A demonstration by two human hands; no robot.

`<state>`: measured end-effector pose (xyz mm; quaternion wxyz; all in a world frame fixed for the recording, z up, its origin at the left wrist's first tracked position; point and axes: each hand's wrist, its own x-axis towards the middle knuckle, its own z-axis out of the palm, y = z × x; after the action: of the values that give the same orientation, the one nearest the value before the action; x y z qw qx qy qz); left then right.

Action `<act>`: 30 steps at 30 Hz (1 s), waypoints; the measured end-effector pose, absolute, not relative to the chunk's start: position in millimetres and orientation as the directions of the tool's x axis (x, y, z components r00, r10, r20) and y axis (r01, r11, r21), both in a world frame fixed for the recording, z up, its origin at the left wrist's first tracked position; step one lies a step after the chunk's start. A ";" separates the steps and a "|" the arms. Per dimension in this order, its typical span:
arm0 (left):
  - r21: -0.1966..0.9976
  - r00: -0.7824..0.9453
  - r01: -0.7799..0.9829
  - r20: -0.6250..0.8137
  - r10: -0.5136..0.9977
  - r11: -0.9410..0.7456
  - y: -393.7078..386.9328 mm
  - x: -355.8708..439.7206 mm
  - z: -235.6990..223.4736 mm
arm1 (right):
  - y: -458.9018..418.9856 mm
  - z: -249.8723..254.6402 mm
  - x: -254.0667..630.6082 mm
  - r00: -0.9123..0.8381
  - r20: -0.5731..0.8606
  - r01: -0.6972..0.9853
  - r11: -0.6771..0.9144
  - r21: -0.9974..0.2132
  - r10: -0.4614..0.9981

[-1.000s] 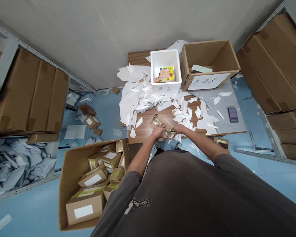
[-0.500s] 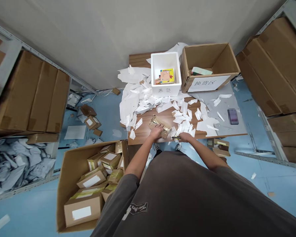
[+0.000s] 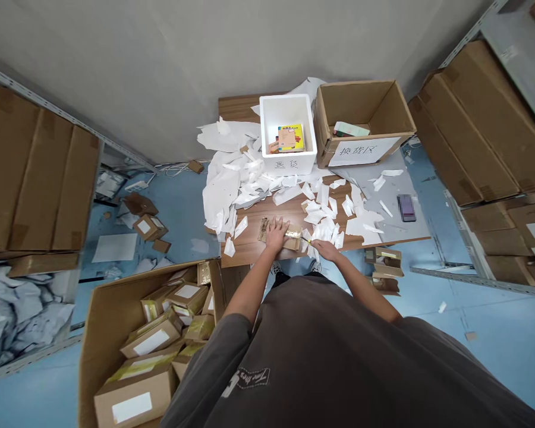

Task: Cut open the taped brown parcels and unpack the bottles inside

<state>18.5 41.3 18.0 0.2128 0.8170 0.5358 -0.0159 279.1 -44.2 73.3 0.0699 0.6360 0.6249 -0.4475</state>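
Note:
A small cardboard box [image 3: 293, 239] with shiny tape lies near the table's front edge. My left hand [image 3: 276, 233] rests on top of it, fingers spread and pressing down. To the right of the box, my right hand [image 3: 324, 248] is closed around a utility knife [image 3: 307, 240], its yellow and dark body partly hidden by the fingers. The knife's tip points left and is at the right end of the box; whether it has entered the tape is too small to tell.
Torn white paper [image 3: 223, 190] covers much of the wooden table [image 3: 254, 255]. A white foam box [image 3: 289, 164] and an open carton [image 3: 361, 156] stand at the back. A phone [image 3: 406, 208] lies on the right. A large carton of parcels [image 3: 91, 333] stands at lower left.
My left hand has gone from gripping the box to lying spread on its top, and the box now sits flatter. The knife has turned and reaches the box's right end.

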 end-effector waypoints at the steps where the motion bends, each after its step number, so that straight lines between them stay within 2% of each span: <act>1: 0.331 0.429 0.880 -0.253 0.867 -0.340 42.8 18.2 17.1 | -45.4 72.4 275.1 -0.184 -0.636 0.854 -0.199 -0.482 0.750; 3: 0.326 0.445 0.876 -0.256 0.858 -0.357 44.9 17.2 16.9 | -47.0 70.1 268.7 -0.164 -0.604 0.866 -0.180 -0.467 0.780; 7: 0.311 0.457 0.873 -0.250 0.853 -0.376 43.5 14.5 20.0 | -46.0 65.1 255.1 -0.078 -0.601 0.931 -0.156 -0.329 0.796; 13: 0.298 0.401 0.896 -0.222 0.889 -0.329 28.7 13.2 19.2 | -39.3 60.6 239.8 -0.094 -0.580 0.976 -0.040 -0.215 0.809; 15: 0.295 0.361 0.909 -0.209 0.909 -0.293 24.4 14.7 16.9 | -39.9 60.3 252.9 -0.024 -0.572 0.977 -0.102 -0.188 0.820; 18: 0.307 0.315 0.918 -0.177 0.933 -0.251 20.7 19.0 12.8 | -44.3 59.5 287.6 0.155 -0.531 0.943 -0.285 -0.172 0.833; 20: 0.317 0.295 0.918 -0.146 0.944 -0.238 20.0 21.7 10.1 | -48.8 55.7 307.7 0.166 -0.499 0.912 -0.325 -0.251 0.850; 22: 0.321 0.278 0.919 -0.121 0.953 -0.227 20.4 23.2 7.7 | -54.3 47.2 316.6 0.124 -0.468 0.849 -0.338 -0.407 0.875; 24: 0.324 0.273 0.919 -0.106 0.956 -0.226 21.4 22.9 5.6 | -60.5 34.0 314.4 0.147 -0.452 0.698 -0.416 -0.583 0.880; 26: 0.330 0.274 0.916 -0.102 0.956 -0.227 22.2 21.4 3.8 | -66.0 18.1 307.8 0.222 -0.475 0.454 -0.521 -0.723 0.851; 28: 0.330 0.267 0.919 -0.113 0.957 -0.217 23.1 19.7 2.2 | -68.5 2.0 305.7 0.290 -0.523 0.215 -0.587 -0.781 0.802; 30: 0.322 0.252 0.925 -0.124 0.960 -0.201 24.1 18.8 0.9 | -65.7 -12.9 314.0 0.383 -0.529 0.116 -0.607 -0.786 0.757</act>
<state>18.8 24.1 0.9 0.1675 0.7732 0.6095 0.0517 314.0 -65.7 -12.9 -0.3374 0.7601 0.2873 -0.4752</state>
